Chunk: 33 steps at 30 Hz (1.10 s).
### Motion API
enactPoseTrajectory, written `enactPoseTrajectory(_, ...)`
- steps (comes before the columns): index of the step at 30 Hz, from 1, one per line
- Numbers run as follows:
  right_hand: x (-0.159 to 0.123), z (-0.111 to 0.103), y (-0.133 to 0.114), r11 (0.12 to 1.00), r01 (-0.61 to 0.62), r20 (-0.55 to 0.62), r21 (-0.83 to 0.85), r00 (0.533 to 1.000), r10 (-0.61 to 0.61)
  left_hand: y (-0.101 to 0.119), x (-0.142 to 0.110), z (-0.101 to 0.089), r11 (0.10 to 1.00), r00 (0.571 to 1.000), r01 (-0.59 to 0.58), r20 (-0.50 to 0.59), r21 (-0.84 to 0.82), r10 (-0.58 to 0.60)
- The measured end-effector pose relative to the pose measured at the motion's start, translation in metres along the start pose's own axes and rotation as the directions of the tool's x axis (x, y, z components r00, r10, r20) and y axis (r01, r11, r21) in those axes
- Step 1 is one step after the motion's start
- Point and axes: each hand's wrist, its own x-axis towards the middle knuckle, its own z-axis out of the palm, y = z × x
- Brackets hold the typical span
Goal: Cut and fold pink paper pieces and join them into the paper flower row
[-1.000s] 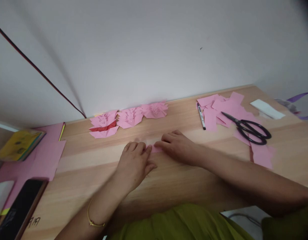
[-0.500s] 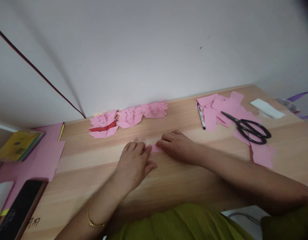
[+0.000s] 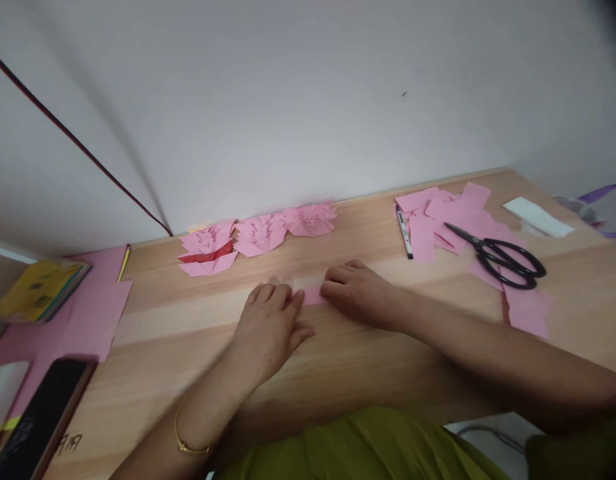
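A narrow strip of folded pink paper (image 3: 315, 296) lies flat on the wooden table between my hands, its two ends covered by my fingers. My left hand (image 3: 268, 327) presses the strip's left end with bent fingers, its thumb set apart below. On the right end, the fingers of my right hand (image 3: 355, 293) are curled and close together. Beyond my hands, several pink cut-paper pieces (image 3: 261, 233) stand unfolded in a row by the wall, the leftmost with a red band (image 3: 208, 253) across it.
To the right lie black-handled scissors (image 3: 508, 260) on pink paper scraps (image 3: 463, 212), a marker pen (image 3: 404, 232) and a folded white paper (image 3: 538, 217). On the left are a pink sheet (image 3: 95, 313), a yellow packet (image 3: 41, 290), a dark phone (image 3: 45, 420) and a yellow pencil-like stick (image 3: 123, 263).
My right hand has slid a little to the right along the strip, so more pink paper shows between my hands. My left hand stays in place.
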Motion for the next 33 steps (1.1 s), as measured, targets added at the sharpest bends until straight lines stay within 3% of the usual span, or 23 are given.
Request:
enactPoseTrajectory(12, -0.0022, 0.0009, 0.0022, 0.999, 0.042, -0.029, 0.009, 0.999, -0.041, -0.0017, -0.0003, 0.002, 1.0, 1.0, -0.008, -0.024, -0.018, 0.008)
enactPoseTrajectory(18, -0.0039, -0.0048, -0.0011, 0.991, 0.134, -0.008, 0.002, 0.991, -0.134, -0.0011, -0.0002, 0.001, 1.0, 1.0, -0.01, -0.017, -0.012, 0.01)
enactPoseTrajectory(24, -0.0021, -0.0052, -0.0003, 0.992, 0.118, 0.037, 0.035, 0.992, -0.119, -0.0008, 0.0006, -0.0003, 1.0, 1.0, -0.004, -0.003, -0.002, 0.004)
enactPoseTrajectory(33, -0.0033, -0.004, 0.0016, 0.989, 0.141, 0.005, 0.048, 0.99, -0.141, -0.0015, -0.0005, 0.0012, 1.0, 1.0, -0.009, -0.008, 0.001, 0.009)
